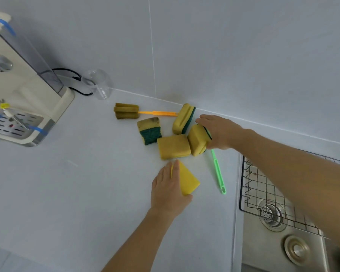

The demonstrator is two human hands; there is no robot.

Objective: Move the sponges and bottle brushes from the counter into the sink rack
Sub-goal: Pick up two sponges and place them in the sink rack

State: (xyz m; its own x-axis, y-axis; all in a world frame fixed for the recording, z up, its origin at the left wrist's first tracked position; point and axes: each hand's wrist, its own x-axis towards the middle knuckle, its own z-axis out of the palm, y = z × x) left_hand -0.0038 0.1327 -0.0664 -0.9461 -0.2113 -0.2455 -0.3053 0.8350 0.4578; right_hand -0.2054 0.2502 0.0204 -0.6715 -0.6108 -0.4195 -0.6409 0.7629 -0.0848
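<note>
Several yellow and green sponges lie on the white counter. My left hand (170, 190) grips a plain yellow sponge (188, 180) near the front of the group. My right hand (219, 132) is closed around a yellow sponge with a green back (197, 140), tilted on its edge. Loose sponges lie beside them: a flat yellow one (174, 146), one with its green pad up (150, 130), and one on edge by the wall (183, 118). An orange-handled bottle brush (127, 113) lies near the wall. A green bottle brush handle (218, 171) runs under my right hand. The wire sink rack (263, 189) sits over the sink at right.
A cream water dispenser (18, 91) with a drip tray stands at the left, with a black cable behind it. A clear glass cup (98, 83) stands by the wall. The steel sink (283, 242) with its drain lies at the lower right.
</note>
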